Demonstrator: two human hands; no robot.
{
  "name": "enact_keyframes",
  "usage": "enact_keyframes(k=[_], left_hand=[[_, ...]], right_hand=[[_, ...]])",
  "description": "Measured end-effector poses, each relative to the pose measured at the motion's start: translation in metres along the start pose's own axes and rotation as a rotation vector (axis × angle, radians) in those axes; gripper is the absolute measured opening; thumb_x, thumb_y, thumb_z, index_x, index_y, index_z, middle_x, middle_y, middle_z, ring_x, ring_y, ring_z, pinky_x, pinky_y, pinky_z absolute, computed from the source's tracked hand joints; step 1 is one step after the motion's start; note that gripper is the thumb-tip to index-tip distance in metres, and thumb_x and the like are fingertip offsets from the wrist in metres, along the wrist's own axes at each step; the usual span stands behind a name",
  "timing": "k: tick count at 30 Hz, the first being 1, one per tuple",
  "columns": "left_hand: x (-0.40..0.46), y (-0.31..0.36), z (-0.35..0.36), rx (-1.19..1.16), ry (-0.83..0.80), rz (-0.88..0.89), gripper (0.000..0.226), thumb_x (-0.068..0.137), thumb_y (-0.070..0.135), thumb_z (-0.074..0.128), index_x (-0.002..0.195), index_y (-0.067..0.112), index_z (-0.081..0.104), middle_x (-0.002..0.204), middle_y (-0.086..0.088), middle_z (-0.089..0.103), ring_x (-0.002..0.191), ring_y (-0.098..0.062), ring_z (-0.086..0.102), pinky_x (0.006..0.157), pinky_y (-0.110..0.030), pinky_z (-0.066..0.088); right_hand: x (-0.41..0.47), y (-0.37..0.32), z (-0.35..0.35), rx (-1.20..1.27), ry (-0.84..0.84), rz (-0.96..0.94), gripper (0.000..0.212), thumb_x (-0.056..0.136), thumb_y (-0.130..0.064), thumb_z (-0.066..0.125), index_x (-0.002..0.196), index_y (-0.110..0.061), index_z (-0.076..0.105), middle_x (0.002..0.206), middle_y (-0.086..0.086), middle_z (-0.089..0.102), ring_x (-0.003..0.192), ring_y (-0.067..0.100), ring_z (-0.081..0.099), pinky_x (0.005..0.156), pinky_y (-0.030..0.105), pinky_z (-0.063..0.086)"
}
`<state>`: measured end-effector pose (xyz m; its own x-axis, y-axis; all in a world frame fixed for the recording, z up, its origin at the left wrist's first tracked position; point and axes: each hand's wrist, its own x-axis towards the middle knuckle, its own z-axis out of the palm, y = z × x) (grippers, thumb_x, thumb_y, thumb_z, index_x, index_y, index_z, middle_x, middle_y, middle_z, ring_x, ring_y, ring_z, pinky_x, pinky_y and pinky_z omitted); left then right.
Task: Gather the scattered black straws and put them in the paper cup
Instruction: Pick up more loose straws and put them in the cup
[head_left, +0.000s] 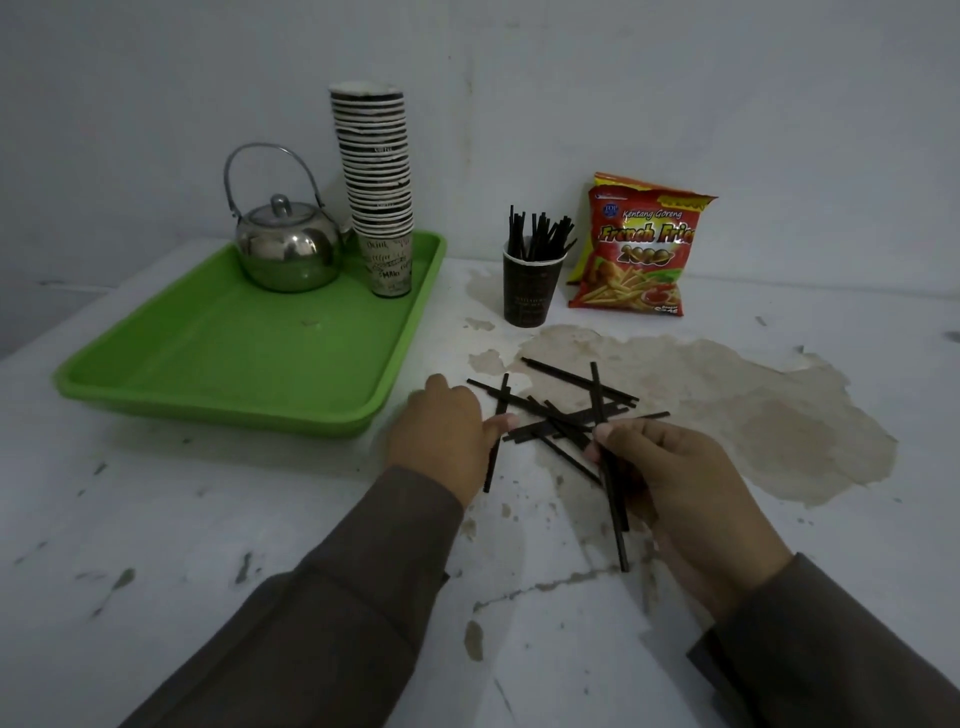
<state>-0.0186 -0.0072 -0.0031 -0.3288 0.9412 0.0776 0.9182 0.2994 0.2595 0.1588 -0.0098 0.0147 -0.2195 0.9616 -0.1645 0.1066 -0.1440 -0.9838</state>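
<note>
I'm at a plain home pantry corner: steel kettle (287, 249) and stacked paper cups (375, 171) at eleven o'clock, snack bag (636, 249) at one, peeling painted counter (727, 415).

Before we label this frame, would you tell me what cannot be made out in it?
Head view only:
- Lower ends of the straws in the dark paper cup: hidden by its wall.
- How many loose straws lie in the pile: they overlap, and both hands cover some.
- Right hand grip: several straws, exact number unclear.
- Print on the cup stack: too small.
</note>
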Motion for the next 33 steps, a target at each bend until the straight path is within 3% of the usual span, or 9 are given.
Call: enact_keyframes(k=[4, 8, 11, 15, 18, 22, 24, 29, 33], left_hand=[[0.001, 0.011, 0.002, -0.065, 0.012, 0.015, 0.039, 0.086, 0.046, 0.055, 0.088, 0.007, 0.056, 0.096, -0.008, 0.045, 0.088, -0.025, 0.05, 0.068, -0.032, 0.038], [0.001, 0.018, 0.003, -0.123, 0.014, 0.05, 0.015, 0.088, 0.02, 0.057, 0.086, 0.007, 0.064, 0.087, -0.011, 0.061, 0.074, -0.023, 0.056, 0.063, -0.03, 0.038], [-0.003, 0.019, 0.004, -0.136, 0.069, 0.05, 0.01, 0.085, 0.007, 0.056, 0.086, 0.008, 0.065, 0.084, -0.011, 0.065, 0.068, -0.021, 0.053, 0.061, -0.029, 0.039], [-0.001, 0.016, -0.001, -0.261, -0.018, 0.035, 0.014, 0.082, 0.012, 0.062, 0.093, 0.011, 0.07, 0.09, -0.01, 0.069, 0.08, -0.023, 0.062, 0.07, -0.03, 0.049], [0.0, 0.01, -0.008, -0.365, -0.111, 0.045, 0.017, 0.077, 0.017, 0.071, 0.093, 0.013, 0.073, 0.095, -0.007, 0.071, 0.089, -0.021, 0.062, 0.076, -0.024, 0.046], [-0.003, 0.002, -0.015, -0.483, -0.252, 0.087, 0.02, 0.07, 0.02, 0.078, 0.088, 0.015, 0.074, 0.074, 0.005, 0.066, 0.067, -0.003, 0.054, 0.052, -0.002, 0.036], [-0.004, -0.001, -0.018, -0.557, -0.301, 0.093, 0.017, 0.067, 0.02, 0.08, 0.083, 0.017, 0.075, 0.06, 0.015, 0.059, 0.055, 0.003, 0.052, 0.044, 0.0, 0.034], [-0.005, -0.004, -0.023, -0.678, -0.427, 0.084, 0.013, 0.066, 0.019, 0.081, 0.065, 0.028, 0.071, 0.057, 0.016, 0.064, 0.058, 0.004, 0.058, 0.055, -0.01, 0.044], [-0.005, -0.007, -0.028, -0.631, -0.435, 0.113, 0.007, 0.069, 0.023, 0.078, 0.075, 0.024, 0.074, 0.057, 0.017, 0.065, 0.053, 0.01, 0.057, 0.055, -0.007, 0.044]], right_hand=[[0.004, 0.002, -0.003, 0.084, 0.073, 0.013, 0.02, 0.084, -0.024, 0.061, 0.071, -0.018, 0.074, 0.071, 0.001, 0.071, 0.068, 0.016, 0.056, 0.075, 0.033, 0.049], [0.004, 0.003, -0.004, 0.087, 0.095, 0.025, 0.022, 0.085, -0.023, 0.06, 0.068, -0.017, 0.073, 0.066, -0.001, 0.07, 0.061, 0.01, 0.058, 0.069, 0.029, 0.05], [0.005, 0.003, -0.004, 0.084, 0.108, 0.01, 0.023, 0.085, -0.022, 0.061, 0.067, -0.013, 0.072, 0.065, 0.001, 0.068, 0.056, 0.009, 0.056, 0.064, 0.028, 0.048], [0.006, 0.004, -0.004, 0.065, 0.114, -0.021, 0.023, 0.085, -0.022, 0.061, 0.067, -0.012, 0.071, 0.06, -0.003, 0.068, 0.05, 0.003, 0.055, 0.06, 0.024, 0.048], [0.006, 0.005, -0.005, 0.063, 0.102, -0.037, 0.023, 0.085, -0.022, 0.061, 0.067, -0.013, 0.071, 0.061, -0.003, 0.069, 0.053, 0.006, 0.055, 0.06, 0.023, 0.049], [0.007, 0.006, -0.006, 0.042, 0.095, -0.047, 0.02, 0.085, -0.023, 0.061, 0.072, -0.01, 0.071, 0.064, -0.003, 0.07, 0.055, 0.005, 0.056, 0.061, 0.025, 0.048], [0.007, 0.006, -0.006, 0.049, 0.089, -0.046, 0.019, 0.085, -0.021, 0.061, 0.072, -0.012, 0.072, 0.065, -0.002, 0.071, 0.053, 0.003, 0.057, 0.058, 0.022, 0.046], [0.006, 0.005, -0.005, 0.078, 0.094, -0.047, 0.02, 0.085, -0.018, 0.061, 0.068, -0.016, 0.071, 0.068, 0.001, 0.071, 0.06, 0.01, 0.057, 0.059, 0.023, 0.046], [0.008, 0.005, -0.007, 0.089, 0.1, -0.049, 0.021, 0.084, -0.016, 0.061, 0.066, -0.016, 0.071, 0.068, 0.001, 0.072, 0.068, 0.016, 0.058, 0.072, 0.032, 0.05]])
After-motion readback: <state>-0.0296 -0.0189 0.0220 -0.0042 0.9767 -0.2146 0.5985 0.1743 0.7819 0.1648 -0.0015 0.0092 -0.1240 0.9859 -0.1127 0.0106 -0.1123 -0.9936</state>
